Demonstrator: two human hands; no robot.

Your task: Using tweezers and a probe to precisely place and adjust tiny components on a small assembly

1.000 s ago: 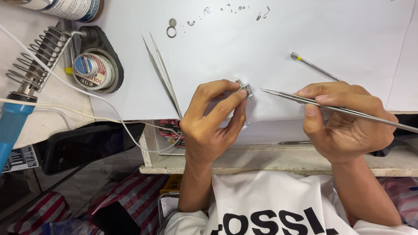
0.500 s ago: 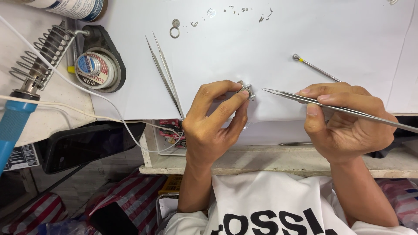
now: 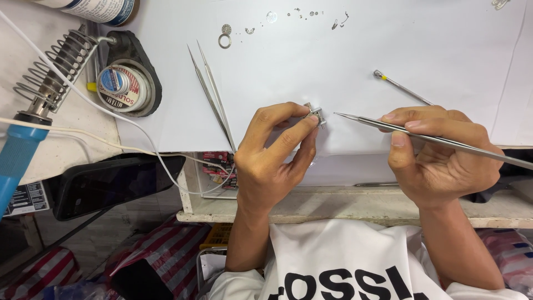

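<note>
Now metal part (image 3: 315, 115) between left-hand fingertips (image 3: 311, 123).

**Silver Tools on White, Blue at the Edge**

Gleaming silver: tweezers (image 3: 433, 139), spare tweezers (image 3: 211, 91), small metal part (image 3: 315, 115). Lying white: paper sheet (image 3: 333, 61). Showing blue: soldering iron handle (image 3: 16, 161). Showing red-and-white stripes: cloth (image 3: 161, 255). Wearing white with black lettering: shirt (image 3: 344, 261).

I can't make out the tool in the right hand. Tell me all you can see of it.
The tweezers are long, slim, dull grey metal, two blades tapering to a fine point. The right hand pinches them mid-length, lying nearly level. The tip points left, just short of the small metal part in the left hand, not touching it.
</note>
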